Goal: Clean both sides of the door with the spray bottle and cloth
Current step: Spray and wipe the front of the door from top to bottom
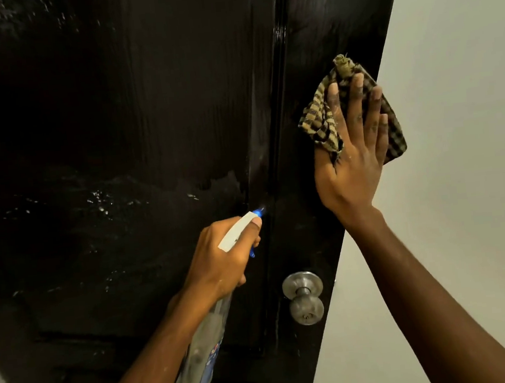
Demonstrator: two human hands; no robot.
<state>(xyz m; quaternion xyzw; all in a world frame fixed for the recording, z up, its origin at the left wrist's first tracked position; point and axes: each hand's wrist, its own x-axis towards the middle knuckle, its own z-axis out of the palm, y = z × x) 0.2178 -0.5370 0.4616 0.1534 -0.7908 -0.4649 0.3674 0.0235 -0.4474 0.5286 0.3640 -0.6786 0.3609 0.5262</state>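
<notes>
Up close on the head cam, the black door (144, 109) fills most of the shot. It's glossy with a faint wood grain, and there are wet droplets and smeary patches across the panel, so I'd say this face is sprayed and only partly wiped. Right hand (350, 166) is flat, fingers straight, pressing a checked tan-and-dark cloth (321, 113), bunched and frayed at one corner, against the door near its free edge, above the round brushed-metal knob (303, 297). Left hand (221, 262) is wrapped round the neck of a clear plastic spray bottle (198, 351), blue nozzle (258, 212) aimed close at the door. Other side isn't visible, so presumably that's left to do. Plain pale wall (453, 110) beyond.
</notes>
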